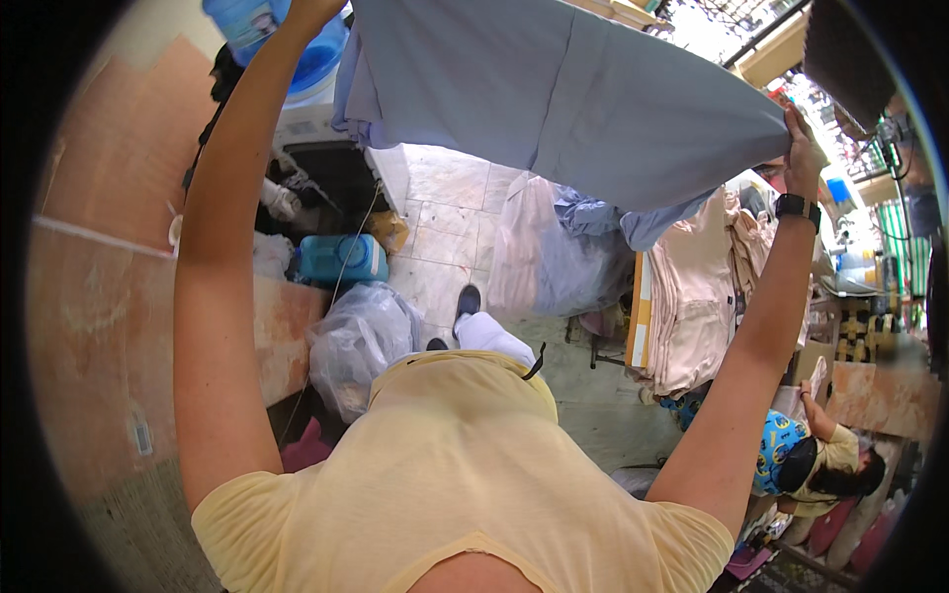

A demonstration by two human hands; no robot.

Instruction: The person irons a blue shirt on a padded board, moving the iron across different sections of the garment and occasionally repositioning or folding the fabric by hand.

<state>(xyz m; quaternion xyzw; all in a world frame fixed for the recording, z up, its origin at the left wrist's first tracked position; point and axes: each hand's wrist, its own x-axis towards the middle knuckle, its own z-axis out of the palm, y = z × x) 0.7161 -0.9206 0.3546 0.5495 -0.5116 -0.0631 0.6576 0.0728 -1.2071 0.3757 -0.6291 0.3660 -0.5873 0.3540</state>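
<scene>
A wide piece of light blue cloth point(593, 104) with a seam down its middle is stretched in the air between my raised arms. My right hand point(808, 153), below which a black watch sits on the wrist, is closed on the cloth's right end. At the top edge of the picture, my left hand point(314, 10) is beside the cloth's raised left end, its fingers mostly cut off. The cloth's upper edge runs out of view. Bunched folds hang at its lower left and lower right, above a clear plastic bag point(554, 262) with pale and blue fabric.
A stack of folded pale pink fabric point(687, 296) lies at the right. On the left are a tied plastic bag point(361, 346), a teal container point(341, 259) and a blue water jug point(242, 25). Another person point(816, 460) is at the lower right. Tiled floor point(445, 232) shows ahead.
</scene>
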